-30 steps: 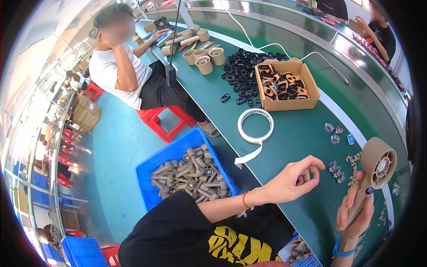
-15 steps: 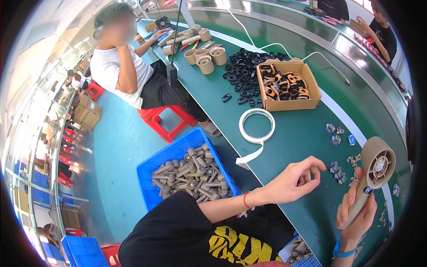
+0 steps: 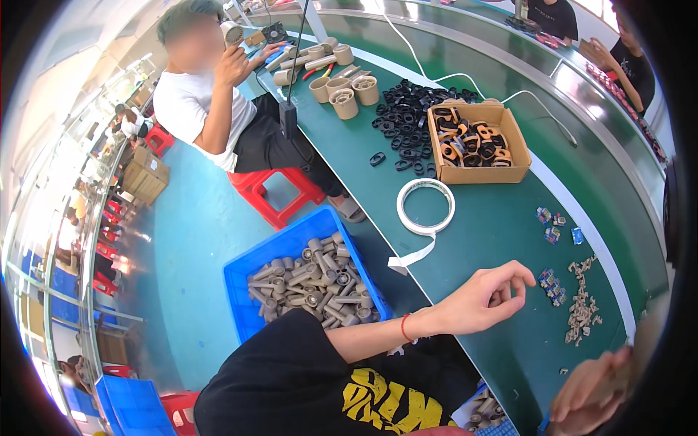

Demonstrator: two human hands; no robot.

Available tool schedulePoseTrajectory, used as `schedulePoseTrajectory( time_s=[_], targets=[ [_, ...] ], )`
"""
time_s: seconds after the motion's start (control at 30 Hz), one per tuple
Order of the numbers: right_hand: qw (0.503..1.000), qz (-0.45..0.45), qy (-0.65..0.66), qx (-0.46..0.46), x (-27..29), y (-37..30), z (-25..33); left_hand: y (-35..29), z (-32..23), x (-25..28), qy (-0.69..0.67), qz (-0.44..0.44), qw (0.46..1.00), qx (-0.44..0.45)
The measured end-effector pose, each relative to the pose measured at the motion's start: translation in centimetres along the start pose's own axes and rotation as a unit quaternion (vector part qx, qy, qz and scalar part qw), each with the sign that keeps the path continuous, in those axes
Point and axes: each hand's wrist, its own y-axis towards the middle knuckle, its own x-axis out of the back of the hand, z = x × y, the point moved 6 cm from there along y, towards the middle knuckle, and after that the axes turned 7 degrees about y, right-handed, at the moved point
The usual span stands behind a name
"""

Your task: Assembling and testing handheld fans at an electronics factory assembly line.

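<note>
My left hand (image 3: 488, 296) hovers over the table's near edge, left of a cluster of small circuit boards (image 3: 552, 286). Its fingers curl loosely, thumb apart from the index finger, and no object shows in it. At the lower right rim, my right hand (image 3: 592, 385) is closed round a grey-beige handheld fan (image 3: 649, 334). The fan is smeared and partly cut off by the picture's dark border. Small pale parts (image 3: 582, 309) lie scattered between that hand and the boards. A roll of white tape (image 3: 403, 206) lies flat, its loose end reaching the table edge.
A cardboard box (image 3: 480, 175) holds black and orange rings beside a heap of black rings (image 3: 407, 116). Beige fan housings (image 3: 345, 106) stand farther back. A blue crate (image 3: 240, 298) of fan bodies sits left below the table. A seated co-worker (image 3: 196, 102) holds another fan.
My right hand has carried the fan down and right to the picture's rim, uncovering the pale parts. The left hand stays nearly in place. The co-worker's raised hand now shows a fan.
</note>
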Motion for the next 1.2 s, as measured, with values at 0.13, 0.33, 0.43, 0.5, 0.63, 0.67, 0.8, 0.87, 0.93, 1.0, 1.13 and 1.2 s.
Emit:
schedulePoseTrajectory(
  time_s=[0.13,0.33,0.43,0.5,0.63,0.67,0.8,0.87,0.93,1.0,1.13,1.2],
  targets=[
    [0.958,-0.202,0.195,-0.059,3.5,0.1,-2.5,-0.2,-0.1,0.5,0.017,-0.013,1.0,-0.004],
    [0.941,-0.245,0.135,-0.189,-2.2,0.5,-3.5,-0.2,-0.3,0.5,0.035,-0.022,0.999,-0.023],
    [0.973,-0.082,0.181,-0.115,0.3,0.3,-2.4,-0.6,-0.8,0.0,-0.001,0.018,1.0,-0.021],
    [0.955,0.227,0.181,-0.059,0.3,-0.7,-1.5,-0.4,-1.3,-0.4,0.024,0.013,0.998,-0.055],
    [0.972,-0.214,0.057,-0.081,-1.0,-0.8,-7.4,-1.4,-3.2,-0.6,0.056,0.014,0.991,-0.122],
    [0.99,-0.132,-0.054,-0.013,-1.5,-1.1,-6.8,-1.2,-3.4,-0.7,0.045,0.03,0.991,-0.122],
    [0.936,-0.158,-0.13,-0.285,-3.6,1.2,-11.0,-4.5,-4.7,-0.5,-0.196,0.061,0.975,0.087],
    [0.955,-0.121,-0.038,-0.268,-6.3,2.9,-11.2,-4.2,-4.7,1.1,-0.161,0.08,0.976,0.121],
    [0.962,-0.061,-0.021,-0.264,-6.5,3.9,-12.6,-4.3,-4.1,2.4,-0.073,0.024,0.993,0.095],
    [0.96,-0.03,-0.034,-0.276,-6.7,4.0,-13.2,-4.3,-4.7,3.1,-0.047,-0.006,0.995,0.085],
    [0.934,0.01,-0.167,-0.316,-7.6,3.4,-13.0,-5.8,-5.3,5.9,-0.227,-0.156,0.959,0.069],
    [0.918,0.037,-0.199,-0.341,-8.3,2.1,-12.7,-5.9,-7.0,10.7,-0.285,-0.178,0.941,-0.028]
  ],
)
